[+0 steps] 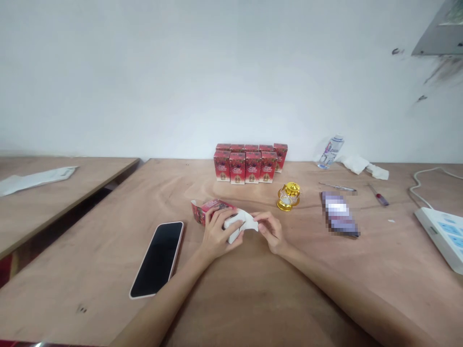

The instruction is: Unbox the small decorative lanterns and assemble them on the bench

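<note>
Low over the table, a small red printed carton (212, 206) lies on its side in my left hand (217, 236), whose fingers wrap over its top. One flap stands out at the carton's left end. A white flap (249, 221) sticks out at the right end, and my right hand (272, 232) pinches its tip between thumb and fingers. The inside of the carton is hidden. Beyond my right hand stands a small gold lantern (288, 197) with a wire handle.
Several red cartons (238, 167) stand in rows near the wall. A black-screened phone (158, 260) lies by my left forearm. At right are a second phone (338, 213), a screwdriver (379, 196), a thin metal tool (338, 187), a bottle (330, 152), crumpled tissue (356, 164) and a power strip (439, 236).
</note>
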`<state>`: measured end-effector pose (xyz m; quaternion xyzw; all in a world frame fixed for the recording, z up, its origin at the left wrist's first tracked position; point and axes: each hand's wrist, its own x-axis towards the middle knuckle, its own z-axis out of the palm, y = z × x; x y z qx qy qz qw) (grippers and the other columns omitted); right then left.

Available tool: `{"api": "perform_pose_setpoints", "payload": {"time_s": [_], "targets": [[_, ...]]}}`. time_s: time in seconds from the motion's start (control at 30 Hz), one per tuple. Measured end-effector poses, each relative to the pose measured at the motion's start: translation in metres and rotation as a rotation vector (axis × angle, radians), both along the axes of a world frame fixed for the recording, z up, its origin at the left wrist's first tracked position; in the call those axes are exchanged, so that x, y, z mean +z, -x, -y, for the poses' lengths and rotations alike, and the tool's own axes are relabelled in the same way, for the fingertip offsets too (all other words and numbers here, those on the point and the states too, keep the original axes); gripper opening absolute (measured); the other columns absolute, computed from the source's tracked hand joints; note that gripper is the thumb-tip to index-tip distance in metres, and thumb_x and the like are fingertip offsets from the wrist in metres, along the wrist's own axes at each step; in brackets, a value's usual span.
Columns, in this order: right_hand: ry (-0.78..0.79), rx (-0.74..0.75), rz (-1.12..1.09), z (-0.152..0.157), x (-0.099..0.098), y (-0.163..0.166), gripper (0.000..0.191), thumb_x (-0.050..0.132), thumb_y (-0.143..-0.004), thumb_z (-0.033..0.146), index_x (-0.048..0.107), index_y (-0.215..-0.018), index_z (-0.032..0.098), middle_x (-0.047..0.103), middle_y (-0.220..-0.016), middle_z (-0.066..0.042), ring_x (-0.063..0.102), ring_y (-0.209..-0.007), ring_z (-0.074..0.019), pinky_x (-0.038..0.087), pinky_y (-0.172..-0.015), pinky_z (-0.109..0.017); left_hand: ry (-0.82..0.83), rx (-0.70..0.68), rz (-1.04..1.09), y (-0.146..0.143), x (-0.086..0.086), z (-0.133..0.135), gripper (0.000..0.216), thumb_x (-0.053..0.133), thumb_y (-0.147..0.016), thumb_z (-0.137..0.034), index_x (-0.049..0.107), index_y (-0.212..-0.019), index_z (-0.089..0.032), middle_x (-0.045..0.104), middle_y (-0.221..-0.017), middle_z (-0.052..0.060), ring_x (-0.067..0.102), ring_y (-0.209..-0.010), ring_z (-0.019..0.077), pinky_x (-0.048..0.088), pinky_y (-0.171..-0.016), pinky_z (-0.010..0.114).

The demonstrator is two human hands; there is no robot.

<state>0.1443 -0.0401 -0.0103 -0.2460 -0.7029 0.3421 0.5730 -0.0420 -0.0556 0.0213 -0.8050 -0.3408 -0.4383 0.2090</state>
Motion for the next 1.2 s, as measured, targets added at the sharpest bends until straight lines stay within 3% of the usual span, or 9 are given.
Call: {"api": "perform_pose_setpoints", "payload": {"time_s": [0.3,0.5,0.8,1.03,1.2], "targets": [[0.123,0.185,-0.005,-0.003,-0.004,0.007,0.027,0.062,-0.079,0.037,0.053,-0.101,0.023,0.058,-0.107,-0.007,0.062,-0.092,-0.0171,0.054,-0.076,-0.032,-0.002,-0.053,0.014,-0.003,-0.001,0.002,0.024,0.064,-0.069,-0.02,0.056,-0.091,-0.022,0.066,-0.096,0.006,0.061,-0.092,0.0212,0.04,-0.086,0.041],[0.221,0.151,-0.055,0.001,-0.001,0.012,0.024,0.062,-0.079,0.034,0.045,-0.091,0.024,0.059,-0.096,-0.002,0.062,-0.084,-0.0137,0.053,-0.073,-0.029,0.043,-0.083,-0.019,-0.002,-0.005,0.0,0.026,0.064,-0.071,-0.022,0.051,-0.093,-0.022,0.066,-0.101,0.008,0.06,-0.096,0.0218,0.038,-0.087,0.041],[0.338,0.145,-0.071,0.0,-0.003,0.015,0.03,0.067,-0.074,0.038,0.045,-0.089,0.024,0.061,-0.084,0.001,0.061,-0.076,-0.0137,0.051,-0.068,-0.027,0.085,-0.141,-0.015,-0.002,-0.009,-0.005,0.039,0.068,-0.073,-0.027,0.04,-0.099,-0.023,0.065,-0.104,0.01,0.058,-0.1,0.0218,0.037,-0.086,0.041],[0.377,0.225,-0.04,-0.005,-0.003,0.012,0.049,0.071,-0.07,0.04,0.05,-0.112,0.026,0.06,-0.112,-0.005,0.059,-0.098,-0.0165,0.051,-0.082,-0.032,0.067,-0.156,0.001,-0.001,-0.008,-0.003,0.041,0.067,-0.073,-0.028,0.038,-0.102,-0.025,0.066,-0.102,0.009,0.059,-0.099,0.0217,0.037,-0.085,0.039],[0.489,0.364,-0.087,-0.01,-0.005,0.012,0.05,0.071,-0.069,0.041,0.052,-0.113,0.026,0.06,-0.112,-0.004,0.059,-0.098,-0.0169,0.055,-0.069,-0.027,0.074,-0.165,-0.027,0.001,-0.007,-0.002,0.042,0.067,-0.073,-0.025,0.038,-0.103,-0.025,0.065,-0.103,0.009,0.06,-0.098,0.0205,0.037,-0.086,0.039]]}}
